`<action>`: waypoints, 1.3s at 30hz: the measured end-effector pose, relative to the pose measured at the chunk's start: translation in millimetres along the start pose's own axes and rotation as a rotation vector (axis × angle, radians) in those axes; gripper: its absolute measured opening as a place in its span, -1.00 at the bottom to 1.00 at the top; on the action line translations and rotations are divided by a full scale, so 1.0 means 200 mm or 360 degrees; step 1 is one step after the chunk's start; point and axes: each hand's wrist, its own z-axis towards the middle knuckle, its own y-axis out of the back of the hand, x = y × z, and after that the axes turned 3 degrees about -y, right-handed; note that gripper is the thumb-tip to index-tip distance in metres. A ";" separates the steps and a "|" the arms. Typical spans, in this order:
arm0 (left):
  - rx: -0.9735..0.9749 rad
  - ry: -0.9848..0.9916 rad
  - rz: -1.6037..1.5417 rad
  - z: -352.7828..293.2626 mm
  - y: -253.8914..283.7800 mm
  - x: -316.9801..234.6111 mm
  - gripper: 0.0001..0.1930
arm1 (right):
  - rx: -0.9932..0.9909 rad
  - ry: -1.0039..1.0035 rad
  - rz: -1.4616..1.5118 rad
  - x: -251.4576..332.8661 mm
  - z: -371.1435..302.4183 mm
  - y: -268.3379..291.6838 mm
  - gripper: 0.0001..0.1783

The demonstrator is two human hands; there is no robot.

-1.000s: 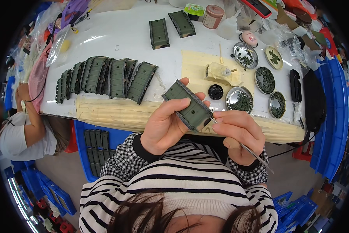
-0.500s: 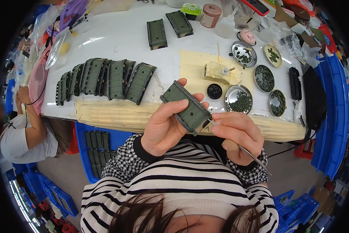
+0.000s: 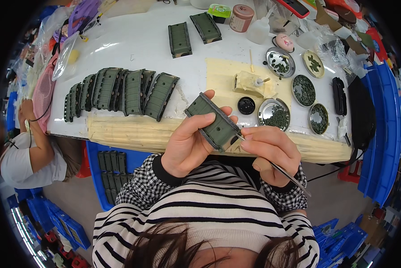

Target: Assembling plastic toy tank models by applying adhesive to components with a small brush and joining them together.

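Observation:
My left hand (image 3: 189,138) is closed around a dark green rectangular plastic part (image 3: 213,123), thumb on its face and fingers behind. It has raised edges with a toothed look and a small dark hole. In my right hand (image 3: 274,152) is a pair of metal tweezers (image 3: 284,173), whose tip touches the part's lower right edge. Whether the tip grips a small piece is too small to tell. Just beyond my hands stand a round dish of small green pieces (image 3: 274,115) and a round black cap (image 3: 246,105).
Similar green parts (image 3: 133,91) lean in a row at the left; two more (image 3: 180,40) lie at the back. Further dishes of green pieces (image 3: 303,90) stand right, near a tape-wrapped block (image 3: 254,84). A blue crate (image 3: 94,174) holds more parts below. Another person (image 3: 33,152) sits left.
Both hands have shifted very slightly to the left. The tweezers' tip stays at the same edge of the green part.

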 end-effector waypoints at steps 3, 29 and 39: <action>-0.0012 -0.0002 0.0030 0.00 0.00 0.00 -0.46 | -0.0078 -0.0089 0.0104 0.01 -0.01 -0.01 -0.68; -0.0084 -0.0263 0.0930 -0.02 -0.15 0.00 -0.49 | -0.0560 -0.0651 -0.0637 -0.28 -0.11 0.10 -0.84; 0.0123 -0.0144 0.1094 0.03 -0.06 0.06 -0.82 | -0.0189 -0.0041 -0.0457 -0.01 0.07 -0.01 -0.69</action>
